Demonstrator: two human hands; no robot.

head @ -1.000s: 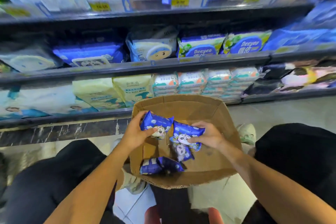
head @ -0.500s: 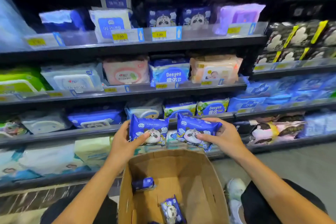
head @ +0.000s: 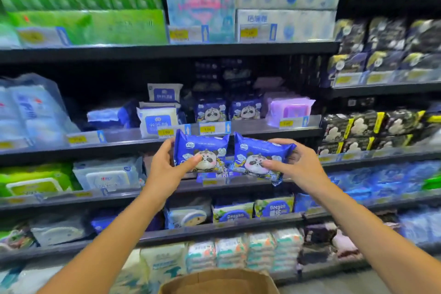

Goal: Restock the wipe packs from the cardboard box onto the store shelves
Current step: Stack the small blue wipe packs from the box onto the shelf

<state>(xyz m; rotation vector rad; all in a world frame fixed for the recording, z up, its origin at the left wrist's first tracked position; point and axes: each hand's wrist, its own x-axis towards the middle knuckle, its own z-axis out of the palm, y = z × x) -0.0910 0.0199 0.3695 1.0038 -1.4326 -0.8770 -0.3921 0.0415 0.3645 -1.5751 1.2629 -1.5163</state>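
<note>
Cardboard box (head: 219, 280) interior hidden; left hand (head: 164, 169) and right hand (head: 298, 164) fingers each clamp one blue wipe pack (head: 202, 148) before the shelf (head: 262, 127).

Dark open room is showing above the two panda packs (head: 228, 110) standing on the shelf (head: 262, 127), up to the shelf board overhead. A white pack (head: 157, 120) is crowding that slot on the left, a purple pack (head: 290, 111) on the right. A rail of price tags (head: 207, 129) is running along the shelf lip (the way in is passing over it). Both hands (head: 164, 169) (head: 301, 166) are hanging in free air just below the lip, each gripping a pack (head: 200, 150) (head: 259, 156). The box (head: 218, 281) is sitting well below.
</note>
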